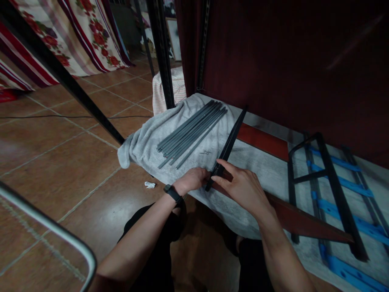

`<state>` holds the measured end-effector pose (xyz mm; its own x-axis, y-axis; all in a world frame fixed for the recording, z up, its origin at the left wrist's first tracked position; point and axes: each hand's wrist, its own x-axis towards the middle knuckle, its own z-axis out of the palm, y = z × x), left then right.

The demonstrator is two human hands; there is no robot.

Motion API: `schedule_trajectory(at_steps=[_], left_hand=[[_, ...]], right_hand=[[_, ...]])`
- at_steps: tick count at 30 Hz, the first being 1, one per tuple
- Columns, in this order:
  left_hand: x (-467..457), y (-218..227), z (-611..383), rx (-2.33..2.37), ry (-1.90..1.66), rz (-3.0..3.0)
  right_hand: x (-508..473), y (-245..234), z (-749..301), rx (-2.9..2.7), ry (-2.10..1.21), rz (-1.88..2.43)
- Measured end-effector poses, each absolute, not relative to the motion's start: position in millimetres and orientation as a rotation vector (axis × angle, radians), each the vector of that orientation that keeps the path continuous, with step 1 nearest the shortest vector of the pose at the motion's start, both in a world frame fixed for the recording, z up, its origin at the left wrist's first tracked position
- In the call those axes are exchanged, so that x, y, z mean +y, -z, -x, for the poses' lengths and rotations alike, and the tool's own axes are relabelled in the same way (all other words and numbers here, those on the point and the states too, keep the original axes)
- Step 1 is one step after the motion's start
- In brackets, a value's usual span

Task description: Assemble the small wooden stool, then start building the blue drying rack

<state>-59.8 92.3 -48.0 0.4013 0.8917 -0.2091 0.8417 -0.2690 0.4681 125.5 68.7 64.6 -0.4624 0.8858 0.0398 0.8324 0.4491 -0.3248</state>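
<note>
A long black metal bar (230,142) lies slanted on a grey towel (142,146), its near end between my two hands. My left hand (194,179), with a black watch on the wrist, is closed beside that near end. My right hand (243,184) pinches the bar's end with thumb and forefinger. A bundle of several grey rods (191,132) lies on the towel to the left of the bar. A small metal screw or clip (206,152) rests between the rods and the bar.
A red-brown plank (263,141) and a second one (306,223) lie under the bar. A black frame (328,178) over blue slats (346,215) sits to the right. Black poles (161,52) rise behind; tiled floor (60,162) and a floral cloth (91,36) lie left.
</note>
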Motion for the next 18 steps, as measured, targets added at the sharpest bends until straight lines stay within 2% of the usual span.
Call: schedule_trajectory(at_steps=[18], left_hand=[[94.0,54.3,59.1,1.477,-0.105,-2.172]], right_hand=[[68.2,-63.1,-125.2,-2.506,-0.376,1.502]])
